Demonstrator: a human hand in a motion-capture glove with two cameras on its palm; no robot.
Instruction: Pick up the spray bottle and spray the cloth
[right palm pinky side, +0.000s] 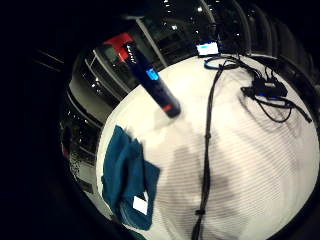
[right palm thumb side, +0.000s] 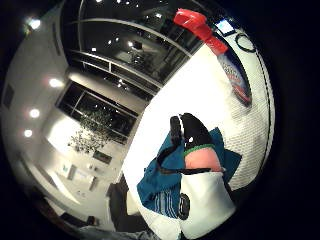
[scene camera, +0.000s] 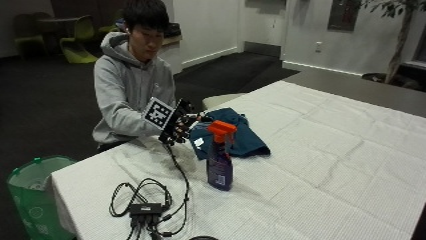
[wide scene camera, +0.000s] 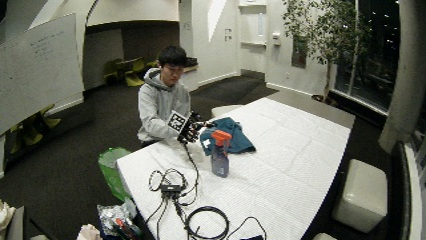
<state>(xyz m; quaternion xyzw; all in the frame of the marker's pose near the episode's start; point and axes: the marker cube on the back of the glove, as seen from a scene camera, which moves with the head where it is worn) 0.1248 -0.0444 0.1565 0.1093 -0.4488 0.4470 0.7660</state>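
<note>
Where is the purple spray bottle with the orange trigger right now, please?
In the outside view, the purple spray bottle with the orange trigger stands upright on the white tablecloth, just in front of the crumpled teal cloth.

The person sits at the near edge of the desk (scene camera: 346, 150), torso leaning slightly forward, head bowed toward the hands. Both arms are bent at the elbow, forearms in grey sleeves reaching forward over the desk edge. The gloved right hand (scene camera: 178, 127) is raised above the desk surface, palm turned outward across the desk. Its fingers (right palm thumb side: 192, 131) are relaxed and slightly bent, closed on nothing. The bare hand is hidden behind the right hand.
</note>
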